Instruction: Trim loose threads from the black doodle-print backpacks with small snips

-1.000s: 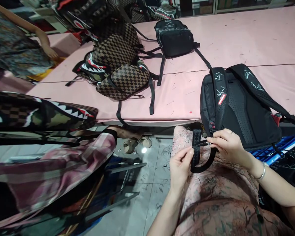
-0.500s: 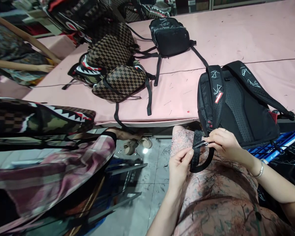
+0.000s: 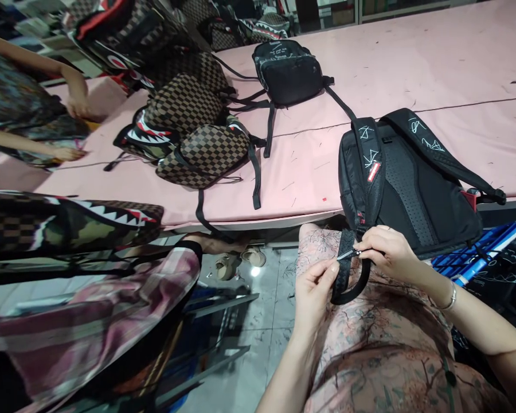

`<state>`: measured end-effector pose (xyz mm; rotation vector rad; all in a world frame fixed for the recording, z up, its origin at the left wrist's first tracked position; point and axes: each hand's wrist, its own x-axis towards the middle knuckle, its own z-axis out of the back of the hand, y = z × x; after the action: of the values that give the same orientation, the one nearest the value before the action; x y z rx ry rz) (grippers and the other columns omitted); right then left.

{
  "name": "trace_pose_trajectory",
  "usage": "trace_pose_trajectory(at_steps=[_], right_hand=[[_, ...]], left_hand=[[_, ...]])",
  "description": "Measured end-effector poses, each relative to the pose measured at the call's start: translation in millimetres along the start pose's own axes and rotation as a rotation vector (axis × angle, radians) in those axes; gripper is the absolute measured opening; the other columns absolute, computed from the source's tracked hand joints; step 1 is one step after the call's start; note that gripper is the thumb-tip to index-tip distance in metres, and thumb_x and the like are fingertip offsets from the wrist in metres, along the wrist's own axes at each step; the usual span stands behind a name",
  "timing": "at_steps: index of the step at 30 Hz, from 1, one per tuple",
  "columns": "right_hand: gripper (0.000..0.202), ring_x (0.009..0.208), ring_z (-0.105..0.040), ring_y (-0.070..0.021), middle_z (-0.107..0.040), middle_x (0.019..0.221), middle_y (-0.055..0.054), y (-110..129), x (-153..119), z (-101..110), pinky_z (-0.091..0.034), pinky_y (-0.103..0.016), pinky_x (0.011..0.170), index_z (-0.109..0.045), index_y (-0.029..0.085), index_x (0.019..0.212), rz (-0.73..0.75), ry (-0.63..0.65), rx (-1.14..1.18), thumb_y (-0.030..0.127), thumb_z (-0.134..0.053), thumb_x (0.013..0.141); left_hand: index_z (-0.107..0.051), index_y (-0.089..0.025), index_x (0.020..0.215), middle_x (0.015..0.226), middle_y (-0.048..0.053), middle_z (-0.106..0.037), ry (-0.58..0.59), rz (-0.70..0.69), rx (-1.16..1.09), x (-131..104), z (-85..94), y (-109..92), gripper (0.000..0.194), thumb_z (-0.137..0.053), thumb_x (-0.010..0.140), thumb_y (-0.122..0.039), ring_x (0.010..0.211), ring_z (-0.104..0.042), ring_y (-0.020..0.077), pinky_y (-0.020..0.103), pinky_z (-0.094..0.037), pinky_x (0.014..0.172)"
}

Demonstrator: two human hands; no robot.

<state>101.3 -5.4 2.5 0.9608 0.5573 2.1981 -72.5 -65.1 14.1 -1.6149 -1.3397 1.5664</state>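
Observation:
A black backpack (image 3: pixel 421 189) lies on the near edge of the pink table, its padded straps facing up. One black webbing strap (image 3: pixel 343 279) hangs from it in a loop over my lap. My left hand (image 3: pixel 316 289) pinches this strap between thumb and fingers. Small thread snips (image 3: pixel 347 254) are held in my right hand (image 3: pixel 384 249), their blades pointing left across the strap, close to my left fingertips. The handle end of the snips is hidden by my right fingers.
On the pink table (image 3: pixel 456 63) lie a smaller black bag (image 3: pixel 290 74) and several brown checkered bags (image 3: pixel 215 146). To the left, a person's arms (image 3: pixel 75 94) rest by the table, and another person in a plaid garment (image 3: pixel 124 321) sits close by. Blue bars (image 3: pixel 490 249) stand at right.
The snips' blades, spread apart before, are now closer together at the strap. The view has shifted slightly. At the far left, the other person's hands have moved.

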Motion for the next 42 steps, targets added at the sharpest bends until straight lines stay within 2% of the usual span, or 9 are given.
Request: trace_pose_trajectory(at_steps=[7, 11, 15, 18, 22, 25, 29, 34, 42], right_hand=[[0.012, 0.072, -0.056, -0.0149, -0.061, 0.077, -0.003, 13, -18, 22, -0.045, -0.028, 0.065, -0.061, 0.02, 0.09, -0.189, -0.194, 0.352, 0.025, -0.051, 0.086], [0.022, 0.078, -0.057, -0.0152, -0.061, 0.089, -0.005, -1, -55, 47, -0.047, -0.026, 0.068, -0.059, 0.022, 0.102, -0.465, -0.359, 0.368, 0.034, -0.05, 0.086], [0.034, 0.092, -0.056, -0.0177, -0.06, 0.105, -0.007, -43, -92, 80, -0.045, -0.03, 0.082, -0.057, 0.022, 0.112, -0.664, -0.613, 0.211, 0.04, -0.052, 0.083], [0.043, 0.086, -0.057, -0.0191, -0.063, 0.1, -0.008, -84, -112, 109, -0.046, -0.033, 0.08, -0.06, 0.018, 0.108, -0.773, -0.788, 0.09, 0.043, -0.062, 0.074], [0.05, 0.089, -0.058, -0.0211, -0.064, 0.101, -0.01, -130, -128, 138, -0.046, -0.034, 0.079, -0.063, 0.016, 0.103, -0.857, -0.987, 0.065, 0.048, -0.066, 0.065], [0.05, 0.069, -0.056, -0.0164, -0.065, 0.081, -0.006, -141, -128, 136, -0.045, -0.029, 0.063, -0.067, 0.013, 0.095, -0.948, -0.783, 0.222, 0.05, -0.069, 0.061], [0.049, 0.04, -0.028, -0.0049, -0.046, 0.05, 0.005, -124, -119, 103, -0.025, -0.021, 0.04, -0.066, 0.011, 0.093, -1.031, -0.454, 0.55, 0.051, -0.067, 0.065], [0.037, 0.048, -0.033, -0.0062, -0.043, 0.053, 0.006, -76, -92, 54, -0.028, -0.021, 0.046, -0.065, 0.014, 0.081, -0.947, -0.329, 0.707, 0.039, -0.076, 0.056], [0.042, 0.045, -0.025, -0.004, -0.033, 0.049, 0.011, -18, -22, 1, -0.02, -0.022, 0.046, -0.06, 0.014, 0.083, -0.896, -0.327, 0.957, 0.037, -0.078, 0.053]], left_hand=[[-0.062, -0.013, 0.056, 0.046, 0.001, -0.055, 0.174, -0.08, 0.042, 11, 2.8, -12, 0.038, -0.06, 0.071, -0.048, 0.041, -0.05, 0.0105, 0.022, -0.04, 0.041], [-0.067, -0.016, 0.081, 0.081, 0.008, -0.066, 0.253, -0.552, 0.556, 28, -15.0, -4, 0.026, -0.051, 0.081, -0.036, 0.076, -0.062, 0.0185, 0.031, -0.052, 0.07], [-0.047, -0.014, 0.125, 0.127, 0.015, -0.053, 0.607, -1.092, 1.089, 41, -62.7, 33, 0.048, -0.054, 0.078, -0.024, 0.12, -0.046, 0.0262, 0.044, -0.04, 0.098], [-0.034, -0.011, 0.134, 0.139, 0.016, -0.041, 0.521, -1.222, 1.398, 55, -85.4, 60, 0.059, -0.051, 0.078, -0.02, 0.13, -0.033, 0.0287, 0.053, -0.029, 0.104], [-0.033, -0.014, 0.135, 0.14, 0.011, -0.04, 0.437, -1.32, 1.555, 78, -68.6, 61, 0.06, -0.038, 0.077, -0.004, 0.131, -0.032, 0.0239, 0.049, -0.028, 0.105], [-0.025, -0.015, 0.139, 0.138, 0.01, -0.043, 0.44, -1.389, 1.592, 92, -31.6, 40, 0.067, -0.033, 0.074, 0.001, 0.13, -0.035, 0.0218, 0.048, -0.028, 0.105], [-0.016, -0.02, 0.142, 0.135, 0.01, -0.047, 0.436, -1.367, 1.614, 102, 27.2, 14, 0.071, -0.032, 0.075, -0.002, 0.126, -0.041, 0.0212, 0.048, -0.024, 0.107], [-0.039, -0.023, 0.133, 0.129, 0.01, -0.053, 0.417, -1.094, 1.577, 94, 76.2, -3, 0.056, -0.044, 0.078, -0.013, 0.113, -0.054, 0.0232, 0.043, -0.041, 0.097], [-0.056, -0.021, 0.113, 0.11, 0.009, -0.065, 0.323, -0.483, 0.529, 44, -8.4, -10, 0.037, -0.06, 0.077, -0.027, 0.099, -0.062, 0.0203, 0.037, -0.049, 0.091]])
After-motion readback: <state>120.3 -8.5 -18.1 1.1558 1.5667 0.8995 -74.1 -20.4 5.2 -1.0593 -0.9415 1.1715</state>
